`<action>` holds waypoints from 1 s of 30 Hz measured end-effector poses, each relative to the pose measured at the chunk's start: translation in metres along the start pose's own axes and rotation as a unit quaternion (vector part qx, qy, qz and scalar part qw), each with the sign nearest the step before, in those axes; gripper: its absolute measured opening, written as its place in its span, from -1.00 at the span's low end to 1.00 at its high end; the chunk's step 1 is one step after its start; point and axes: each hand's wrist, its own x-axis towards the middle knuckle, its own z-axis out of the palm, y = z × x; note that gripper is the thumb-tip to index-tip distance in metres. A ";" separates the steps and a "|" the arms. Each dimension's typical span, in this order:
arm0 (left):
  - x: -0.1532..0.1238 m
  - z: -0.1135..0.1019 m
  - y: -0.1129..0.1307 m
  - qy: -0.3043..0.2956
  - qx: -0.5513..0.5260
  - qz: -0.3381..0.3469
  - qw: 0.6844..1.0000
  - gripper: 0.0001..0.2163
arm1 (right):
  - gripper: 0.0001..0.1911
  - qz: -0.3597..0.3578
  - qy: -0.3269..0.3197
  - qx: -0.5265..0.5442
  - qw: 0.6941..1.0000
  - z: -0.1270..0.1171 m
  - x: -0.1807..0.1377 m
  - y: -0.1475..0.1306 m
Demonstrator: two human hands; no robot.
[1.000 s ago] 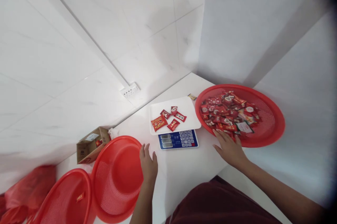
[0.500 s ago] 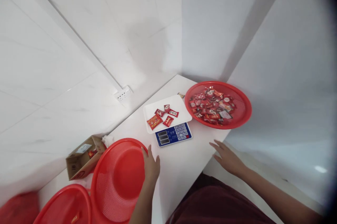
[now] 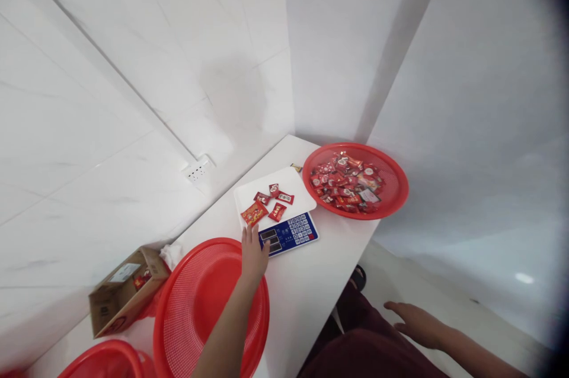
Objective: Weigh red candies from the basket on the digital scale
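My left hand (image 3: 255,255) is at the near left corner of a digital scale, its fingers stretched out and apart. The fingertips are beside a large red candy packet (image 3: 253,212) on the white weighing tray (image 3: 297,180); whether they touch it I cannot tell. My thumb is over the display on the scale's blue panel (image 3: 291,232). Several smaller red-wrapped candies (image 3: 277,211) lie on the tray. My right hand (image 3: 418,323) hangs beyond the table edge, fingers loosely extended, holding nothing.
A red basket (image 3: 397,194) of wrapped candies stands at the far right of the white table (image 3: 311,283). Another red basket (image 3: 178,313) sits below my left forearm, with a red container (image 3: 128,348) and an open cardboard box (image 3: 106,289) at left. A socket (image 3: 198,169) is on the wall.
My left hand has moved from the red basket's rim to the scale's near left corner. My right hand has moved away from the table edge, lower and to the right. The view has shifted slightly.
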 end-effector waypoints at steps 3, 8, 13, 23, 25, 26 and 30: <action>0.046 -0.001 0.006 -0.013 0.046 -0.012 0.999 -0.52 | -0.50 -0.018 0.006 0.000 1.000 -0.024 0.007 -0.017; 0.089 0.002 0.004 -0.018 0.064 -0.038 0.997 -0.50 | -0.49 -0.036 0.021 -0.016 0.999 -0.051 0.013 -0.032; 0.098 -0.007 0.002 -0.017 0.061 -0.054 0.996 -0.44 | -0.52 -0.056 0.019 0.015 0.998 -0.041 0.017 -0.015; 0.092 0.012 0.058 -0.072 0.039 -0.072 0.994 -0.57 | -0.50 -0.050 -0.017 -0.009 0.999 -0.051 0.024 -0.024; 0.092 0.016 0.067 -0.083 0.062 -0.071 0.992 -0.56 | -0.49 -0.053 -0.015 -0.010 0.998 -0.054 0.028 -0.033; 0.092 0.017 0.070 -0.092 0.071 -0.071 0.991 -0.56 | -0.50 -0.057 -0.014 -0.009 0.998 -0.054 0.030 -0.036; 0.095 0.014 0.076 -0.122 0.093 -0.069 0.986 -0.53 | -0.53 -0.084 -0.001 0.002 0.996 -0.047 0.037 -0.042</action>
